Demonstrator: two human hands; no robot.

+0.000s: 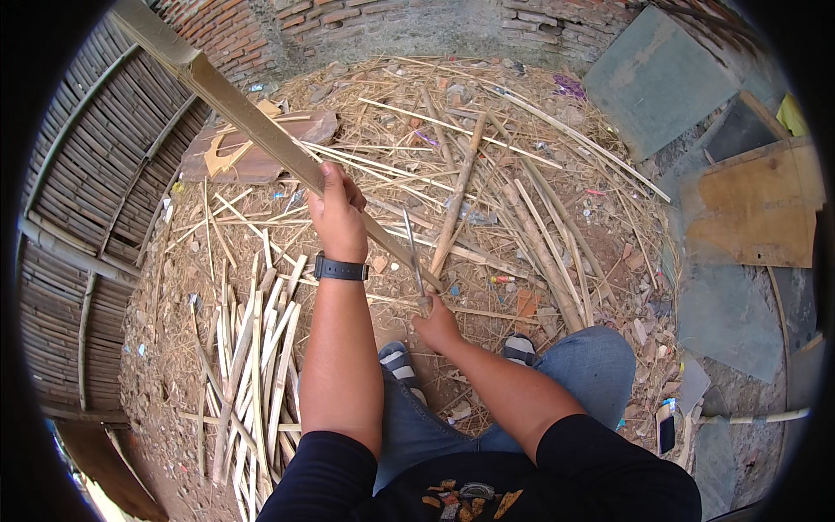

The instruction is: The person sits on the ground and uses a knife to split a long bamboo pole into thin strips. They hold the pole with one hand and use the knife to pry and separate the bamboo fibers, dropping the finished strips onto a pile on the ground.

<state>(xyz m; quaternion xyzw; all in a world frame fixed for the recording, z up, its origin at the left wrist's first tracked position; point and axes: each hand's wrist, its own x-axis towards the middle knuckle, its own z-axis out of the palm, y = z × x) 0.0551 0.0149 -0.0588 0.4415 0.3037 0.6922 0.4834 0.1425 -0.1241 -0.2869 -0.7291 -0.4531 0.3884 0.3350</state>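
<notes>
My left hand [337, 219] is wrapped around a long split bamboo piece [252, 126]. The piece slants from the upper left down toward the middle, its lower end near my right hand. In my right hand [438, 329] is the handle of a knife [411, 248], its narrow blade pointing up and away from me. The blade stands right beside the lower part of the bamboo; whether the two touch I cannot tell. A dark watch [341, 268] is on my left wrist.
A heap of split bamboo strips [261, 365] lies to the left. Bamboo poles [544, 252] and loose strips cover the littered ground ahead. A bamboo-slat wall [87, 165] stands left, a brick wall [374, 30] behind. Grey sheets [657, 83] lean right; a phone [666, 428] lies lower right.
</notes>
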